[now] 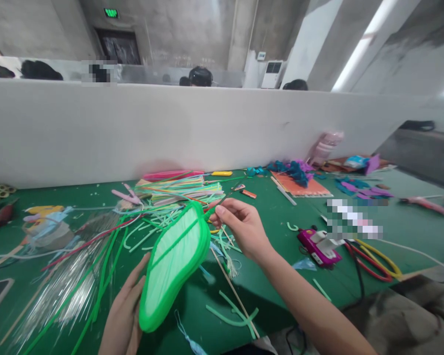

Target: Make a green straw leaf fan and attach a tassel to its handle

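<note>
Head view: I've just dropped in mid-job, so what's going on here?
A person has a green leaf-shaped piece raised over the green table. The left grip supports its lower left side; the right grip pinches its stem end. Pastel strips lie beyond it, and a purple power strip sits to the right.

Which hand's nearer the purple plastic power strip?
Right. The right hand is left of the purple power strip; the left hand is farther left, beside the green leaf-shaped piece.
</note>
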`<state>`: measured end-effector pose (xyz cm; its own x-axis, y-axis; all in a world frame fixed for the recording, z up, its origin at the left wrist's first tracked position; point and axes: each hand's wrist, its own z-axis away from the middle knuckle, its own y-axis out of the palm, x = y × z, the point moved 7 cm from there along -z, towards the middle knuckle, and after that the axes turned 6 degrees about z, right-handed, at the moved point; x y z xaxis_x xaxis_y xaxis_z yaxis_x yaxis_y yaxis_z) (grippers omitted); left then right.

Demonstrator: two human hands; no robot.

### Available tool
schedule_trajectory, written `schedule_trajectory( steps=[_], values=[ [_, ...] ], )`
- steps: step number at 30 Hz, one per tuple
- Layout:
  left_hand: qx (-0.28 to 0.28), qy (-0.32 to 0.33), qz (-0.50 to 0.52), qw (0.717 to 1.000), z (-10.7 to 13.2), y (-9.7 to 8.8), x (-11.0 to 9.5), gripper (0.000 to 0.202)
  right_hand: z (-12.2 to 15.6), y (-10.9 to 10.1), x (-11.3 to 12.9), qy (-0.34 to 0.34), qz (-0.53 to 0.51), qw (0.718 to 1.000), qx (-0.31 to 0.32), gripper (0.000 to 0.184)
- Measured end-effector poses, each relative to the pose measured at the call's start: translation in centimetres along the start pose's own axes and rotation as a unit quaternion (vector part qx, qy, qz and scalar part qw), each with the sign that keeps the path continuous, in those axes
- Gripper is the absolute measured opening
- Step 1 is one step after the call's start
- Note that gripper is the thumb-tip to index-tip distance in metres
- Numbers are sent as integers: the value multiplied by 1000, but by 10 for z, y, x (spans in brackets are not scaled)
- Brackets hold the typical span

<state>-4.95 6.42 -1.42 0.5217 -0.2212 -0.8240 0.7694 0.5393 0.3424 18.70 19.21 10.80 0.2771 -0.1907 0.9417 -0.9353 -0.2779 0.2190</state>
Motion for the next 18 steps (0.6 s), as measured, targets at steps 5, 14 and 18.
schedule_trajectory(
  steps=[5,14,18],
  values=[
    [33,142,-75,986,-4,-4,-3,83,2,-6,7,-14,1,999,-33,22],
    [-50,164,-117,978,-16,-34,-5,53,11,3,29,-47,54,997,-4,23],
    [-60,76,37,995,-11,-22,4,47,13,9,33,-58,87,994,-6,30]
  ],
)
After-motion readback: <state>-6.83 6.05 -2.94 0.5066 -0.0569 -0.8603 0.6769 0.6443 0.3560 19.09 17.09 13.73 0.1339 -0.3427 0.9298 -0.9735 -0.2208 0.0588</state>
